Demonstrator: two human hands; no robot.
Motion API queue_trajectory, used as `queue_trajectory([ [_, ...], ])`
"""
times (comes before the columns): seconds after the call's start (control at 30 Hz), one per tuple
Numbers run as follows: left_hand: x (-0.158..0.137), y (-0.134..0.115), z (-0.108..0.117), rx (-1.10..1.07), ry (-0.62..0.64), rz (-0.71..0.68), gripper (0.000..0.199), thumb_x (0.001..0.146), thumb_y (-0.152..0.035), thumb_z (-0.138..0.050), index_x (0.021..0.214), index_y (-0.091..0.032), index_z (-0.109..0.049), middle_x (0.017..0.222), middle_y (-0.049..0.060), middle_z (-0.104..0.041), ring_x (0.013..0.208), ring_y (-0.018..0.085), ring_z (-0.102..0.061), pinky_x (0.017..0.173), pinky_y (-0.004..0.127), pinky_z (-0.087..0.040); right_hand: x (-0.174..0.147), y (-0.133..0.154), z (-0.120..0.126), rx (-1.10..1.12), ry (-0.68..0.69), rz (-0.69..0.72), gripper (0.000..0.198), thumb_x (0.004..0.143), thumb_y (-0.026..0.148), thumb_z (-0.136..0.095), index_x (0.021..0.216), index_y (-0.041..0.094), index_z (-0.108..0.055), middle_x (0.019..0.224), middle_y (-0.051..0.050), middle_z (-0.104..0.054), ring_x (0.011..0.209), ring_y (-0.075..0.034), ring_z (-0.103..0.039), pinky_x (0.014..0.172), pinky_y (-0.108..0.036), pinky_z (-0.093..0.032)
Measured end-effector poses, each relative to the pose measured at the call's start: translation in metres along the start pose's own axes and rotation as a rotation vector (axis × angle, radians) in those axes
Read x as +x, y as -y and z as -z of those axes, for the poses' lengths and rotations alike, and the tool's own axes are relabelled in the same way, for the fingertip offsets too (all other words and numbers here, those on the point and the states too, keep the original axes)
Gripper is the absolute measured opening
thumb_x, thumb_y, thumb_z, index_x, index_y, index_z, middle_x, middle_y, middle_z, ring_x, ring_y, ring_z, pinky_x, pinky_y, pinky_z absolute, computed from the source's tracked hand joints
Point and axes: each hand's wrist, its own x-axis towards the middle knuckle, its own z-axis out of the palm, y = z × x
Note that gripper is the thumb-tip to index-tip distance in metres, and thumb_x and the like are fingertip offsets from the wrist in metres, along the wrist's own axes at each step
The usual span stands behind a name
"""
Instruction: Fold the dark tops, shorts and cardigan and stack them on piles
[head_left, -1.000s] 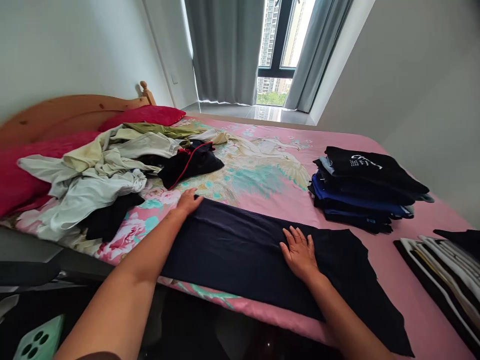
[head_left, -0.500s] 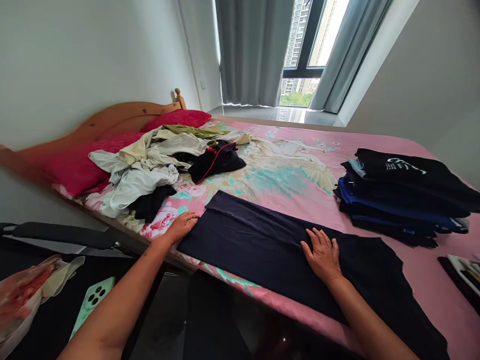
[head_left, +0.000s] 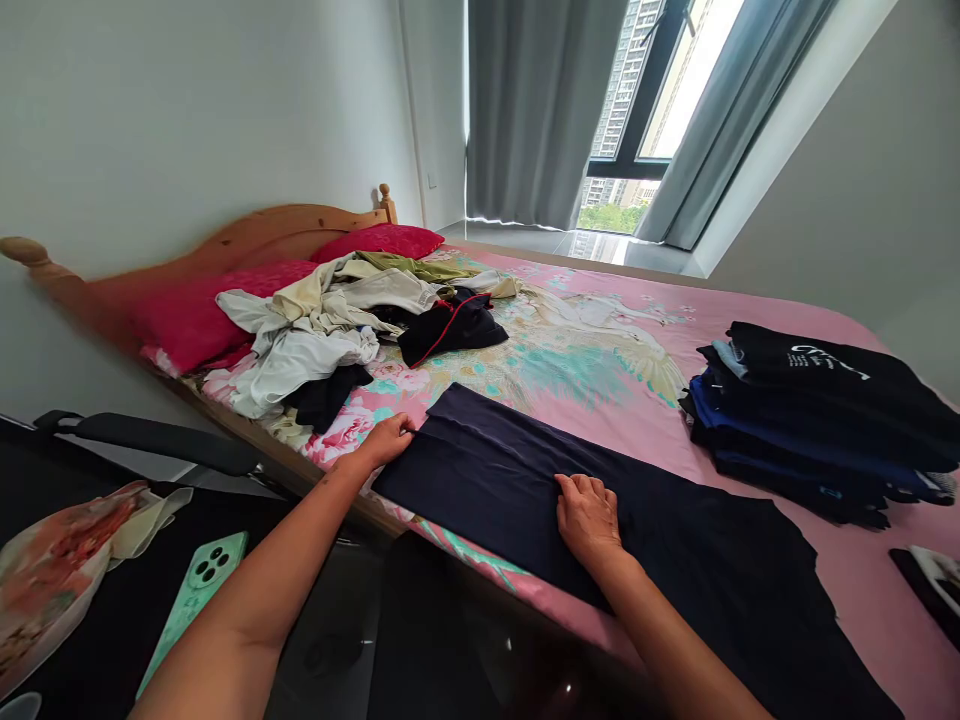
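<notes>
A dark navy garment point(head_left: 487, 480) lies flat and lengthwise along the near side of the bed, with a crease along its left part. My left hand point(head_left: 388, 441) pinches its left edge between thumb and fingers. Near the garment's middle, my right hand point(head_left: 589, 515) rests on the cloth with fingers bent and drawn together, gripping a bit of the fabric. The garment's wider right end spreads toward the bottom right, partly behind my right forearm.
A rumpled clothes heap point(head_left: 322, 330) lies by the red pillows point(head_left: 217, 315). At right stands a folded dark stack point(head_left: 817, 420), with another small pile point(head_left: 930, 580) nearer. A green phone point(head_left: 199, 590) and a patterned bag point(head_left: 67, 570) rest on a black surface beside a padded armrest point(head_left: 157, 440).
My right hand has slid left along the garment, and its spread fingers have closed on the cloth. The left hand's fingers have tightened on the edge. The view has shifted slightly.
</notes>
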Motion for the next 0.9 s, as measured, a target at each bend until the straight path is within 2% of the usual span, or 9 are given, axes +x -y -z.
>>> queue_trajectory([
  [0.13,-0.004,0.002,-0.001,-0.108,-0.03,0.051,0.017,0.07,-0.028,-0.049,0.083,-0.021,-0.058,0.082,-0.001,-0.065,0.078,0.017,-0.062,0.074,0.029,-0.048,0.013,0.0,0.006,0.002,0.069,-0.041,0.019,0.075,0.02,-0.053,0.092,0.021,-0.062,0.099,-0.008,-0.06,0.098,-0.024,-0.047,0.082,-0.037,-0.029],
  [0.3,0.007,-0.001,-0.007,-0.197,-0.074,0.05,0.018,0.071,-0.031,-0.052,0.084,-0.021,-0.059,0.084,0.0,-0.066,0.083,0.018,-0.063,0.078,0.03,-0.049,0.021,-0.003,0.014,0.012,0.132,-0.063,0.025,0.072,0.022,-0.054,0.097,0.02,-0.06,0.09,-0.006,-0.062,0.092,-0.023,-0.049,0.083,-0.037,-0.027],
  [0.43,0.02,-0.003,-0.014,-0.216,-0.117,0.026,0.02,0.071,-0.029,-0.051,0.087,-0.021,-0.06,0.089,0.001,-0.067,0.086,0.017,-0.062,0.083,0.03,-0.048,0.019,-0.007,0.015,0.034,0.163,-0.06,0.01,0.077,0.025,-0.051,0.078,0.02,-0.059,0.085,-0.005,-0.061,0.09,-0.022,-0.049,0.078,-0.035,-0.028],
  [0.57,0.024,0.0,-0.026,-0.213,-0.127,0.016,0.02,0.071,-0.027,-0.051,0.088,-0.022,-0.06,0.089,0.0,-0.067,0.085,0.017,-0.063,0.083,0.03,-0.047,0.015,-0.011,0.014,0.055,0.138,-0.075,0.017,0.077,0.022,-0.05,0.09,0.021,-0.06,0.089,-0.005,-0.062,0.091,-0.021,-0.05,0.076,-0.033,-0.028],
  [0.63,0.023,0.002,-0.031,-0.202,-0.132,0.027,0.019,0.071,-0.027,-0.051,0.087,-0.022,-0.06,0.088,0.0,-0.068,0.083,0.017,-0.063,0.083,0.03,-0.047,0.014,-0.012,0.015,0.053,0.157,-0.076,0.015,0.076,0.022,-0.052,0.088,0.021,-0.061,0.088,-0.005,-0.062,0.09,-0.022,-0.05,0.076,-0.033,-0.028],
  [0.73,0.021,0.007,-0.036,-0.192,-0.147,0.042,0.02,0.071,-0.028,-0.051,0.087,-0.021,-0.06,0.088,0.001,-0.068,0.083,0.018,-0.063,0.083,0.031,-0.047,0.013,-0.013,0.017,0.078,0.137,-0.026,0.011,0.077,0.02,-0.052,0.083,0.022,-0.061,0.089,-0.003,-0.062,0.093,-0.021,-0.05,0.079,-0.033,-0.028],
  [0.83,0.021,0.011,-0.039,-0.194,-0.15,0.042,0.019,0.071,-0.03,-0.051,0.087,-0.021,-0.06,0.087,0.001,-0.068,0.082,0.017,-0.063,0.082,0.03,-0.048,0.013,-0.012,0.017,0.111,0.09,0.035,0.017,0.082,0.021,-0.05,0.095,0.024,-0.062,0.097,-0.003,-0.063,0.098,-0.02,-0.049,0.081,-0.032,-0.029],
  [0.9,0.022,0.013,-0.039,-0.194,-0.153,0.044,0.02,0.071,-0.03,-0.052,0.087,-0.021,-0.06,0.086,0.001,-0.068,0.083,0.018,-0.063,0.081,0.03,-0.048,0.013,-0.01,0.017,0.121,0.083,0.05,0.016,0.084,0.024,-0.049,0.094,0.024,-0.063,0.096,-0.004,-0.063,0.097,-0.02,-0.049,0.081,-0.032,-0.029],
])
